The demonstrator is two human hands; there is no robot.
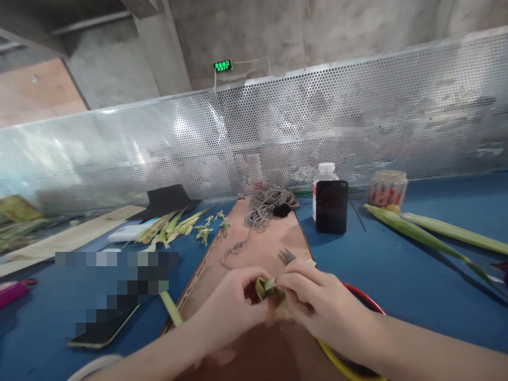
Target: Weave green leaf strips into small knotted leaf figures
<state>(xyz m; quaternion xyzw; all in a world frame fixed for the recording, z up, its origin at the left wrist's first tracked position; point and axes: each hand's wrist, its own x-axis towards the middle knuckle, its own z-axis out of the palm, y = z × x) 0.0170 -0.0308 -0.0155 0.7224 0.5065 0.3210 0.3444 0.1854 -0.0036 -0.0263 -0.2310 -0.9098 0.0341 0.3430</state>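
Over the brown board (206, 275), my left hand (240, 296) grips a small folded piece of green leaf (262, 288), curled between thumb and fingers. My right hand (323, 296) pinches a pale strip of the same leaf from the other side, so both hands meet on it. Just beyond the right knuckles, the grey pointed tips of a metal tool, perhaps scissors (286, 256), stick out; the rest is hidden, and I cannot tell if the hand touches it. A red and yellow rim of a round container (337, 365) shows under my right forearm.
Grey cord (270, 206) lies heaped at the board's far end. Right of it stand a black phone-like slab (332, 206), a white-capped bottle (326, 169) and a jar (388, 188), near long green leaves (420, 233). Leaf scraps (174, 227) lie left. A perforated metal screen (254, 127) closes the back.
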